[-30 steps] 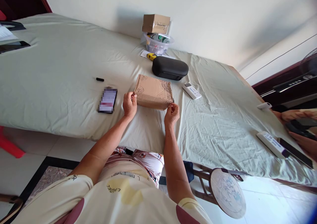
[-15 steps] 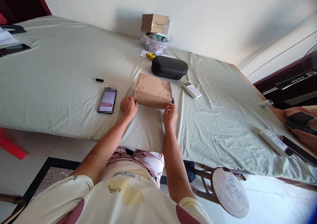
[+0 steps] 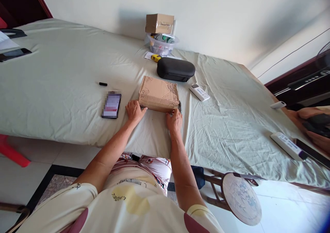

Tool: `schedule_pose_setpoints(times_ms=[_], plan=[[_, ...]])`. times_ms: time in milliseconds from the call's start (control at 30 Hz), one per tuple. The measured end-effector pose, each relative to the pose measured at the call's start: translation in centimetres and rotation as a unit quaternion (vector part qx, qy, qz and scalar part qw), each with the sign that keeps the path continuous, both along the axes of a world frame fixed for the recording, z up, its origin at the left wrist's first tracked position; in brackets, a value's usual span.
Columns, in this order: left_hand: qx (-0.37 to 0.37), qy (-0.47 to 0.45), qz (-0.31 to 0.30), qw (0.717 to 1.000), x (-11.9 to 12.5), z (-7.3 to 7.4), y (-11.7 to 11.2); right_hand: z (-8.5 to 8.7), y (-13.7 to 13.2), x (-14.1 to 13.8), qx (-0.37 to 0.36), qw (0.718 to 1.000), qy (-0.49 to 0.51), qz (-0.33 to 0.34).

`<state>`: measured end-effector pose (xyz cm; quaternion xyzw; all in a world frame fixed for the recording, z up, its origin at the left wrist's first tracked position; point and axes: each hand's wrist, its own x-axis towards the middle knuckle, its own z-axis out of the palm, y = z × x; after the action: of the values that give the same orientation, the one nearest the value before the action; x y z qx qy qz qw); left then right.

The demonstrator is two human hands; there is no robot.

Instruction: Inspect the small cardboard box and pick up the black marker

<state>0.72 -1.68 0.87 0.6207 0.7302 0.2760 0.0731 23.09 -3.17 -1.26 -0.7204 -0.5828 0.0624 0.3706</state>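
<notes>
A brown cardboard box [image 3: 158, 92] with dark scribbled drawings on its top lies flat on the cloth-covered table in front of me. At its near left corner is my left hand [image 3: 135, 110], closed around the corner with the thumb along the front side. My right hand [image 3: 174, 120] grips the near right corner, fingers bent against the lower front edge. Some fingertips are hidden by the box and hands. Close beside the box's right side, by my right fingers, lies a black pen-like stick [image 3: 179, 106].
Left of the box are a phone [image 3: 111, 105] and a small black cylinder [image 3: 103, 84]. Behind it sits a black zip case [image 3: 175, 69], with a yellow tool [image 3: 156, 57] and a plastic tub [image 3: 162, 48] under another carton [image 3: 160, 23]. A white device [image 3: 199, 92] lies to the right.
My right hand has shifted slightly left along the box's front edge, leaving more of the black stick visible. My left thumb has stretched out along the front. The box stays in place.
</notes>
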Motion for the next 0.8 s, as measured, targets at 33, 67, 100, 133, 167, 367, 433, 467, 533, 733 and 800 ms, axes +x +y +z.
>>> schedule_pose_setpoints(times_ms=[33,67,100,133,167,367,433,467,533,733,800], plan=[[-0.001,-0.007,0.002,1.000,0.1,0.1,0.0,0.0,0.0,-0.1,0.001,1.000,0.009,-0.003],[0.001,-0.013,0.005,1.000,0.2,0.1,0.0,0.0,0.0,-0.3,0.001,1.000,0.018,-0.006],[0.006,-0.019,0.009,1.000,0.3,0.1,0.0,0.0,0.0,-0.5,0.001,1.000,0.027,-0.009],[0.013,-0.023,0.013,1.000,0.5,0.2,-0.1,0.0,0.0,-0.7,0.005,0.999,0.034,-0.011],[0.020,-0.027,0.017,0.999,0.6,0.2,-0.1,0.0,0.0,-0.9,0.012,0.999,0.039,-0.013],[0.034,-0.036,0.024,0.998,1.2,0.2,-0.6,0.2,-0.2,-2.0,0.045,0.997,0.029,-0.059],[0.041,-0.041,0.021,0.998,1.4,0.1,-0.7,0.5,-0.4,-2.4,0.030,0.996,0.022,-0.078],[0.046,-0.044,0.020,0.998,1.5,0.0,-0.7,0.7,-0.5,-2.5,0.023,0.996,0.019,-0.084],[0.055,-0.049,0.020,0.997,1.7,-0.1,-0.8,1.1,-0.7,-2.9,0.013,0.996,0.011,-0.092],[0.079,-0.080,0.026,0.993,2.2,-0.3,-0.9,1.5,-0.8,-4.0,0.017,0.994,0.007,-0.109],[0.086,-0.091,0.028,0.992,2.3,-0.4,-0.9,1.3,-0.6,-4.2,0.024,0.994,0.010,-0.109]])
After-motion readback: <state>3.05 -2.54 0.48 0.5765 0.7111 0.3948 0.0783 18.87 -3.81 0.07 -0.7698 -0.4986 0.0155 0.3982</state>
